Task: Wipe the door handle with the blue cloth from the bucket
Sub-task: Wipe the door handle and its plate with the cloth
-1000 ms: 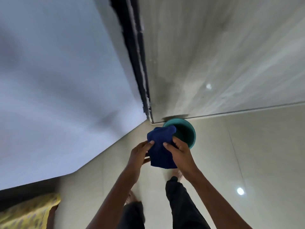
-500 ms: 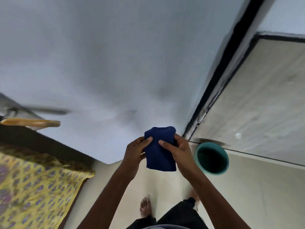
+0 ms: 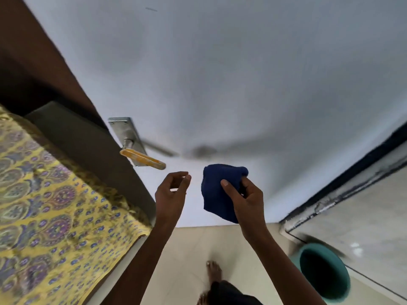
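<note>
My right hand (image 3: 246, 194) grips the dark blue cloth (image 3: 217, 192), which hangs folded in front of the white door (image 3: 220, 84). To its left my left hand (image 3: 172, 190) is free of the cloth, its fingers curled loosely and holding nothing. The door handle (image 3: 143, 159) is a yellowish lever on a metal plate (image 3: 126, 130), up and left of my left hand, a short gap away. The green bucket (image 3: 323, 271) stands on the floor at the lower right.
A bed with a yellow patterned sheet (image 3: 50, 212) fills the lower left, close to the door's edge. A black door frame (image 3: 352, 179) and a tiled wall (image 3: 363, 216) lie to the right. My bare feet (image 3: 212, 274) stand on the pale floor tiles.
My left hand has let go of the cloth; only the right holds it now. The view swung left and up, bringing the door handle into sight and pushing the bucket to the lower right.
</note>
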